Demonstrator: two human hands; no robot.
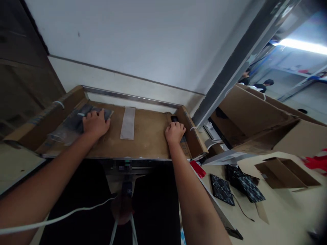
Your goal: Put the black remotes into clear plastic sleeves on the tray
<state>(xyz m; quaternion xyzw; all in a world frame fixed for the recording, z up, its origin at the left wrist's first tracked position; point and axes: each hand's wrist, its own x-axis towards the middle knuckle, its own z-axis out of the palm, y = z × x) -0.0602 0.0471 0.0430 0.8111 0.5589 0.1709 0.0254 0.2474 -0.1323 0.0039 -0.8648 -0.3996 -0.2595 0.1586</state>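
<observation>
My left hand (95,124) lies at the left end of a cardboard-lined work surface (150,132), its fingers curled over a clear plastic bag (61,134) with dark grey flat pieces in it. My palm hides part of the bag. A light grey fabric strip (127,123) lies flat between my hands, touched by neither. At the right end, my right hand (175,132) is closed around a slim dark object whose black end (174,118) sticks out past my fingers. Its kind is hidden by my hand.
Raised cardboard walls (195,132) edge the surface left and right. Behind it stands a white panel (138,44), with a grey metal post (237,58) at right. A large open carton (258,115) stands beyond the post. Black patterned packs (222,189) lie lower right. A white cable (76,211) crosses my lap.
</observation>
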